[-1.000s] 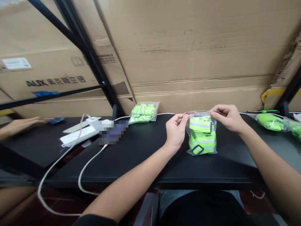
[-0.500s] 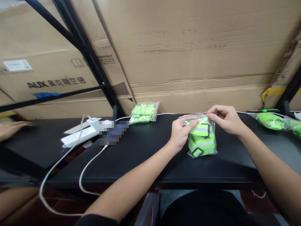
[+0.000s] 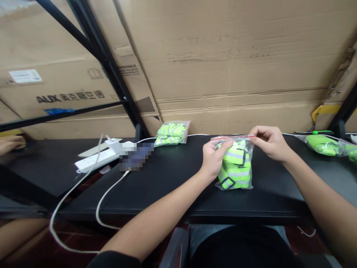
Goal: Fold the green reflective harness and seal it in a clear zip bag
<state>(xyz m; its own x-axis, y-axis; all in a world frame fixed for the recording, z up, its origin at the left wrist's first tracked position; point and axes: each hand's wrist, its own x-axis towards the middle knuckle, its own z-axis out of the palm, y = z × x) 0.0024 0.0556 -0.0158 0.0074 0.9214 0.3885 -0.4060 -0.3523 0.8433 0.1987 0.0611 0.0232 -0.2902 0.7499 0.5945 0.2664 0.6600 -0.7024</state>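
A clear zip bag (image 3: 236, 167) with folded neon-green reflective straps and black buckles inside hangs upright between my hands, over the black table. My left hand (image 3: 213, 158) pinches its upper left side, thumb across the front. At the top right corner, by the red seal line, the fingers of my right hand (image 3: 266, 140) are closed on the bag's edge. Another bag of green straps (image 3: 171, 133) lies at the back of the table, left of my hands. More green straps in clear bags (image 3: 323, 144) lie at the far right.
On the left of the black table (image 3: 167, 186) are a white power strip (image 3: 97, 160), cables and a pixelated dark object (image 3: 138, 156). Black frame posts (image 3: 111, 74) and cardboard (image 3: 237, 67) stand behind. Another person's hand (image 3: 12, 144) is at the far left.
The held bag's lower part has swung slightly left, and its top right corner has straightened near my right hand. The other person's hand at the far left has drawn back left.
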